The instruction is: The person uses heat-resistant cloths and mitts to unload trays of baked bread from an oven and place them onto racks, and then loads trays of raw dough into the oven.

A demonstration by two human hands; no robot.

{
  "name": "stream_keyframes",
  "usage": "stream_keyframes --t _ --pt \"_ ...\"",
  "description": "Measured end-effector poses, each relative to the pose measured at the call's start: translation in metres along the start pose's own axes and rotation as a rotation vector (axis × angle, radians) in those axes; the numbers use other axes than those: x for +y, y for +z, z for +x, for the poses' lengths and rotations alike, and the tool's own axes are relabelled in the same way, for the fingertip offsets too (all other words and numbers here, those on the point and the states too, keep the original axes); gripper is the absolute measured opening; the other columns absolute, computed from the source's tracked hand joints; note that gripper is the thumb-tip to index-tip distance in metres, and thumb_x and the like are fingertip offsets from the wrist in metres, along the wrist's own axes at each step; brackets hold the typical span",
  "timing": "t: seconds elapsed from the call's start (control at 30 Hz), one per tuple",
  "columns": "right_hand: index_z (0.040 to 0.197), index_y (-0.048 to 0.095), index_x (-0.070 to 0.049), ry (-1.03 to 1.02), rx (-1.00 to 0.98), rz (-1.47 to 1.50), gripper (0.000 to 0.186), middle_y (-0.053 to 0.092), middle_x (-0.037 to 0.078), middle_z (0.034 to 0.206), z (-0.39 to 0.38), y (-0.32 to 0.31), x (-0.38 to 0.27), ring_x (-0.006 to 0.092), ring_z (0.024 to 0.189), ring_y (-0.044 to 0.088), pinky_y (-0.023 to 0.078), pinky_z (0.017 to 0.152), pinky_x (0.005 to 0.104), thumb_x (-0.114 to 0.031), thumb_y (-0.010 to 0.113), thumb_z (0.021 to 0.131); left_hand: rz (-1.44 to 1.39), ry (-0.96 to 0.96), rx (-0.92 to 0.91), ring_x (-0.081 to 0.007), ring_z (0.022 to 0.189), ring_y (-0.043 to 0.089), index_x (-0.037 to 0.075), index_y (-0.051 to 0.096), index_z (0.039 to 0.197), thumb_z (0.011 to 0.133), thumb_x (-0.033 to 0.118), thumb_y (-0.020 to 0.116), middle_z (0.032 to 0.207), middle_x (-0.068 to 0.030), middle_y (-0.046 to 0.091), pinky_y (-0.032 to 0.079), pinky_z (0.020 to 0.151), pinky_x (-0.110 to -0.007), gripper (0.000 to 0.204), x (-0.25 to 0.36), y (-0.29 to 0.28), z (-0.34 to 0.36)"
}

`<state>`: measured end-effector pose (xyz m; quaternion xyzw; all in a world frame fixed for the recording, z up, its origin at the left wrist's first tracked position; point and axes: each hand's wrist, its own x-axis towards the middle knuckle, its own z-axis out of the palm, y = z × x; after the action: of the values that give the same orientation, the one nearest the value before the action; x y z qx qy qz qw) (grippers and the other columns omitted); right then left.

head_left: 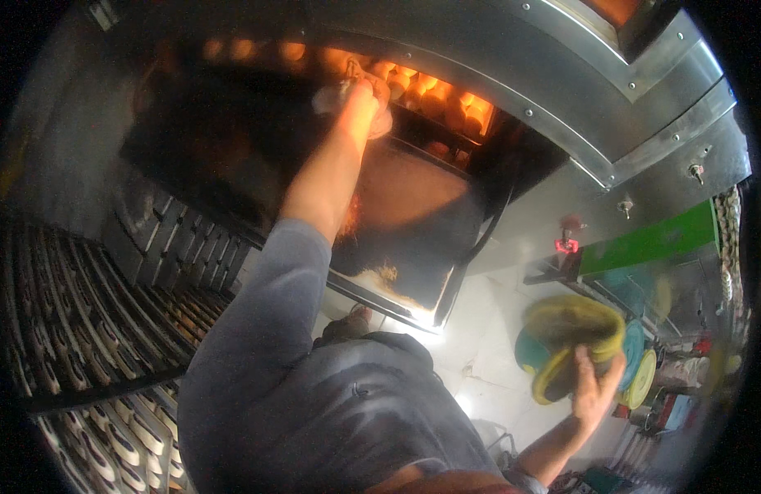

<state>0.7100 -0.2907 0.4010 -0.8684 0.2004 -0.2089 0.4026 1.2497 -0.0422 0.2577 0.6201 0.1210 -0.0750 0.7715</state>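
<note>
My left arm reaches forward over a dark, lowered oven door (pixel 413 206) to the glowing oven mouth. There my left hand (pixel 368 95) is closed at the front edge; a pale, crumpled piece like cloth (pixel 327 100) shows beside it, but the fingers are blurred. Round bread rolls (pixel 434 100) stand in rows inside, lit orange. Low on the right, my right hand (pixel 593 385) grips a dark, folded pad with a yellow edge (pixel 574 329), thumb over its rim. The pad is smeared by motion and its exact kind is unclear.
Racks of trays with long, pale dough pieces (pixel 67 337) stand close on my left. A riveted steel hood (pixel 495 90) curves above the oven mouth. To the right are a green panel (pixel 652 243), round teal and yellow containers (pixel 635 354) and pale floor tiles (pixel 471 354).
</note>
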Motion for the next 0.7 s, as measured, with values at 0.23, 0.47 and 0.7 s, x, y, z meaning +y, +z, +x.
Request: stream_keyframes --t 0.23,0.47,0.7 --pt "0.11 0.054 0.001 0.264 -0.26 0.56 0.03 0.059 0.005 0.098 0.017 0.116 -0.024 0.0121 0.088 0.053 0.044 0.081 0.0289 -0.021 0.061 0.091 0.16 0.067 -0.196 -0.0152 0.088 0.057 0.009 0.056 0.102 0.087 0.022 0.057 0.103 -0.0056 0.058 0.05 0.073 -0.032 0.02 -0.006 -0.047 -0.028" --pt "0.135 0.037 -0.004 0.637 -0.302 1.183 0.062 0.046 0.011 0.132 0.021 0.176 -0.013 0.0263 0.121 0.045 0.035 0.103 0.0403 -0.046 0.053 0.092 0.298 0.23 -0.29 -0.0161 0.093 0.058 0.008 0.058 0.104 0.085 0.023 0.057 0.107 -0.0073 0.059 0.05 0.077 -0.034 0.024 -0.002 -0.118 -0.129" --pt "0.125 0.046 -0.001 0.62 -0.308 1.392 0.052 0.057 0.011 0.117 -0.013 0.168 -0.004 0.0229 0.109 0.054 0.043 0.096 0.0383 -0.043 0.05 0.094 0.383 0.625 -0.005 -0.0202 0.095 0.059 0.006 0.06 0.101 0.08 0.026 0.06 0.102 -0.0106 0.061 0.049 0.078 -0.036 0.029 -0.033 -0.201 -0.279"
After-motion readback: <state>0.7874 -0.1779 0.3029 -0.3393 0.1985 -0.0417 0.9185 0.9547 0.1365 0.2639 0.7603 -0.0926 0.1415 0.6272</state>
